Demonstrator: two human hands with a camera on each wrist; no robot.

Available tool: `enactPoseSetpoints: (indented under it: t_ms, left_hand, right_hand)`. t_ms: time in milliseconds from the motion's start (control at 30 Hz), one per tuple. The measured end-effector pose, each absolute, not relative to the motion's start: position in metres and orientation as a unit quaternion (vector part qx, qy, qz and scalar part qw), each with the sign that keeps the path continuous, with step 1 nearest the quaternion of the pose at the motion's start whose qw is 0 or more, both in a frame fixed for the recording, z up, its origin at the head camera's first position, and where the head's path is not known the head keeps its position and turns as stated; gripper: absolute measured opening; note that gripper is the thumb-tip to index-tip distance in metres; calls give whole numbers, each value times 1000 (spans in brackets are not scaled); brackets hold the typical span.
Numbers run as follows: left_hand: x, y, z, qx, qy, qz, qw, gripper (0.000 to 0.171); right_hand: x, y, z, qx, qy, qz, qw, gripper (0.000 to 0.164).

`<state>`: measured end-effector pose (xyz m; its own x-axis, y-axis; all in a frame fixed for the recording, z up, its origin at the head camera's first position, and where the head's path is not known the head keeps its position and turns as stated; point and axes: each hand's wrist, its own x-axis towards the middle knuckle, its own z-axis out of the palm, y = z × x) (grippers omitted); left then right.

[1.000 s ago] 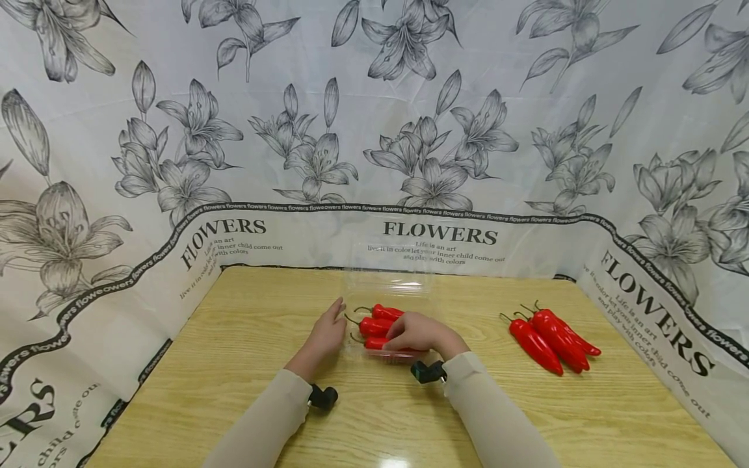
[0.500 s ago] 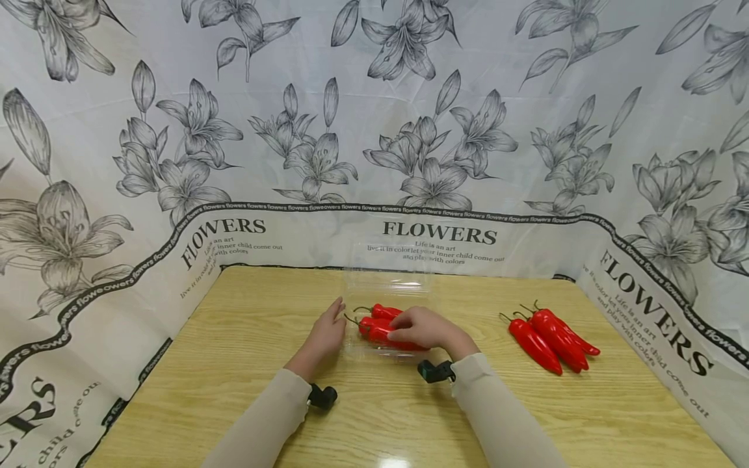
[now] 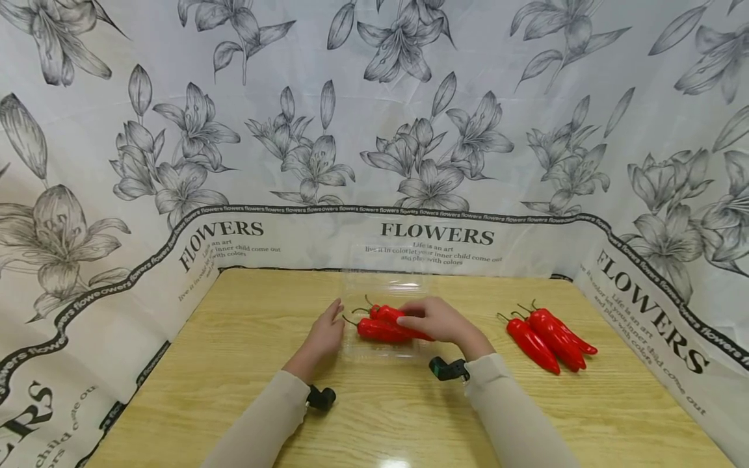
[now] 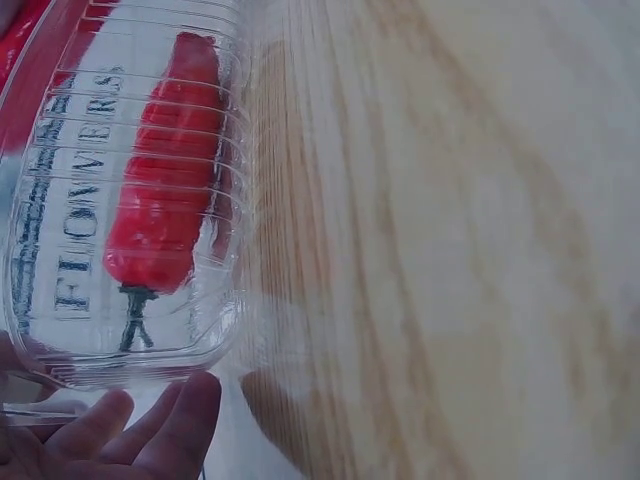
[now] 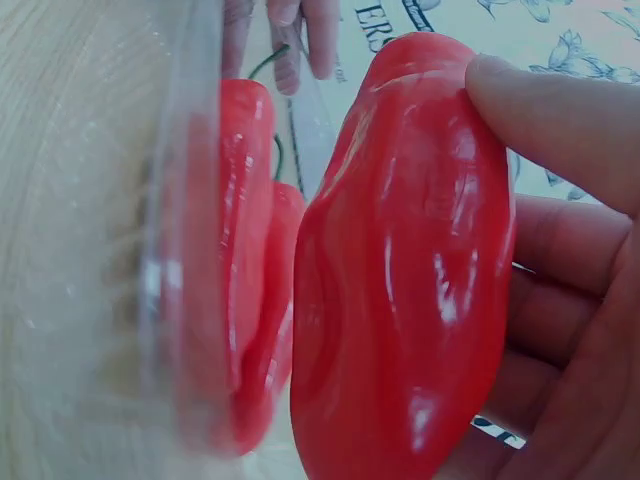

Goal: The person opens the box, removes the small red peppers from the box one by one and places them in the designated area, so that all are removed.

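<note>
A clear plastic clamshell box (image 3: 386, 355) stands mid-table with its lid raised at the back. My right hand (image 3: 434, 318) pinches a red chili pepper (image 5: 410, 260) between thumb and fingers. It hangs over the box, tilted, its stem toward the back left. Beneath it lie other red peppers (image 3: 374, 330) inside the box, partly covered by the held pepper. My left hand (image 3: 326, 330) is at the box's left end, fingers fairly straight. In the left wrist view, the fingertips (image 4: 200, 395) are right at the end wall, and a pepper (image 4: 165, 170) shows through the plastic.
Several more red peppers (image 3: 547, 338) lie bunched on the wooden table (image 3: 246, 390) to the right. White flower-printed cloth (image 3: 316, 234) rises behind the table and along both sides.
My right hand has lifted the front pepper from the box and carried it backward over the others, slightly right. The left hand stays put at the box.
</note>
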<state>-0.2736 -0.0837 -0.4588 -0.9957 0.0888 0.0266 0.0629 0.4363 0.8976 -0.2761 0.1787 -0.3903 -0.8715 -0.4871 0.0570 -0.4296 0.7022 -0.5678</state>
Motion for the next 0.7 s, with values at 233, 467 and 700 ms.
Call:
enactPoseSetpoints:
  t_ms: [233,467,700]
  left_hand:
    - [-274,-83,-460,44,838,543,24,57]
    - [-273,-84,-460,43,849,526,7,57]
    - [-273,-83,-459,45,852,521,1,57]
  right_hand:
    - [-272,189,-382,-239,921,-306,32,40]
    - [-272,203,-377,-223,930,-293,8,42]
    - [-270,223,-373,-200,939,-279,-10,44]
